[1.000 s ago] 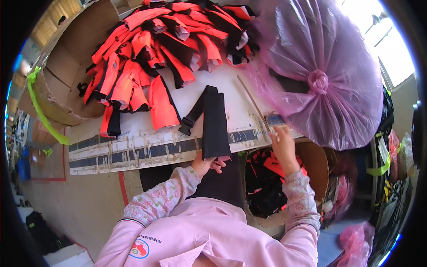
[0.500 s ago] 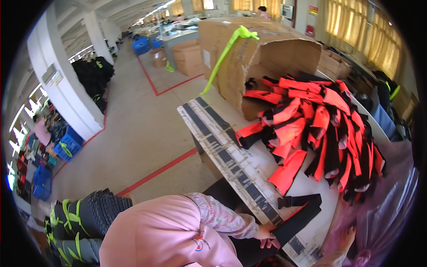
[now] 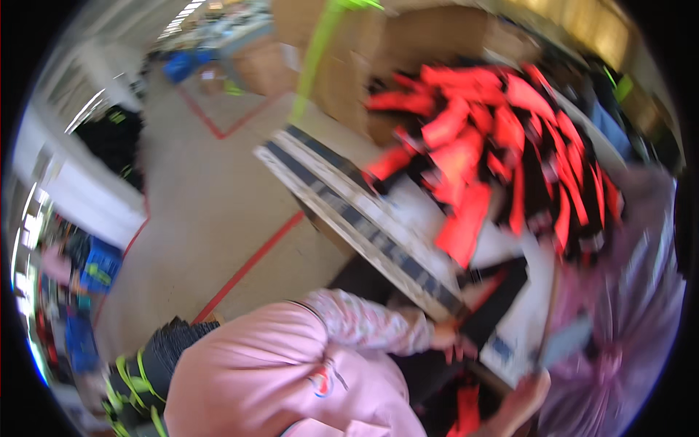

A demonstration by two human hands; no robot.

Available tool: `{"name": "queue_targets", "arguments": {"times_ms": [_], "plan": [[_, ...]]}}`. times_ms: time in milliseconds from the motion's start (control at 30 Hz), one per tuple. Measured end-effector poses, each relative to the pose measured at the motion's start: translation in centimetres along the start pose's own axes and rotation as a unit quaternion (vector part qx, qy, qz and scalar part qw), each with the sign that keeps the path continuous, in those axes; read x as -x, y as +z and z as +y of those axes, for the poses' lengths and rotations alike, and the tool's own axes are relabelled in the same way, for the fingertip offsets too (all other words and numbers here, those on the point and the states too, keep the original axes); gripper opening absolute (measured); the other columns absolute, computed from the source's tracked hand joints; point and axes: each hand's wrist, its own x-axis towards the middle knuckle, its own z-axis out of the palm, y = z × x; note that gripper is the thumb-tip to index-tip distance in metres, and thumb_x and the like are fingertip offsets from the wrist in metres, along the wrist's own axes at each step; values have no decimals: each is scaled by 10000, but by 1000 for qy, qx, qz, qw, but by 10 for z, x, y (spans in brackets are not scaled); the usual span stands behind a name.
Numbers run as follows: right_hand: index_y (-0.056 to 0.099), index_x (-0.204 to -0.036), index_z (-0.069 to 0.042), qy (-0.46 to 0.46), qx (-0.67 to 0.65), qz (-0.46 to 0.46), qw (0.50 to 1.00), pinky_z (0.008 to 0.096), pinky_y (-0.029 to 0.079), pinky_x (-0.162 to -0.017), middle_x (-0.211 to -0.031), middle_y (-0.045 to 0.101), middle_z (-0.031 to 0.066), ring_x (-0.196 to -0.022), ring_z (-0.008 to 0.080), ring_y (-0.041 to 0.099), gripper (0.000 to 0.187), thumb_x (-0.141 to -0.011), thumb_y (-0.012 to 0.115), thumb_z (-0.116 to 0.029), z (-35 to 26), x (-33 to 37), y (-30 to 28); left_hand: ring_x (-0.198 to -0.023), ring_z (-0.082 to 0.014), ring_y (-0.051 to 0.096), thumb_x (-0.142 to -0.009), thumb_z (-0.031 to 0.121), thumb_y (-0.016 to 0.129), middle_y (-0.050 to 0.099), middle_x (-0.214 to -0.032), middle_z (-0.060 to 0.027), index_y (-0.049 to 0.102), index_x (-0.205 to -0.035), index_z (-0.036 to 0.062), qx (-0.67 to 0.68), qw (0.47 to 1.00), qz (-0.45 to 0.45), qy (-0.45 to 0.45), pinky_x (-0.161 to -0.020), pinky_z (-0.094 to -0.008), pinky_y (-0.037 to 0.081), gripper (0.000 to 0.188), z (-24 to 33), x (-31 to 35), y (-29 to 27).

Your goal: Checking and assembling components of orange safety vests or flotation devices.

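Note:
My left hand (image 3: 450, 342) grips the near end of a black fabric strip (image 3: 499, 309) with a red-orange inner side, which lies over the table's near edge. My right hand (image 3: 530, 397) is raised beside the table's near corner, fingers pinched at the lower corner of a flat grey-blue piece (image 3: 568, 341); blur hides what kind of thing this is. Beyond both hands, a heap of red-orange and black fabric pieces (image 3: 466, 156) covers the table. Another red-orange piece (image 3: 466, 411) shows below my hands, near my lap.
A large open carton (image 3: 338, 80) with a neon-yellow strap (image 3: 317, 58) stands behind the heap. Pinkish translucent plastic (image 3: 626, 306) bulges at the right. The worn table edge (image 3: 364, 226) runs diagonally on the left. Bundled dark pieces (image 3: 149, 375) with yellow ties sit at my left.
The view has shifted and blurred. My right hand has come off the pink plastic, and the flat grey-blue piece now shows at its fingers. My left hand keeps the black strip.

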Motion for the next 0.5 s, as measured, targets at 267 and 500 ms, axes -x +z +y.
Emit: {"name": "queue_targets", "arguments": {"times_ms": [267, 500], "plan": [[501, -800, 3, 312, -112, -282, 900, 222, 438, -418, -730, 487, 53, -490, 124, 523, 115, -769, 607, 35, -7, 116, 7, -537, -207, 561, -871, 150, 443, 572, -748, -121, 456, -1129, 37, 88, 944, 314, 40, -418, -348, 452, 282, -102, -39, -64], [503, -778, -3, 403, -90, -188, 891, 228, 411, -356, -691, 498, 42, -418, 116, 486, 124, -757, 625, -6, -17, 144, -5, -885, -173, 594, -861, 102, 531, 621, -967, -84, 536, -1103, 42, 233, 963, 134, -13, -772, -303, 477, 250, 7, 3, -5]]}}
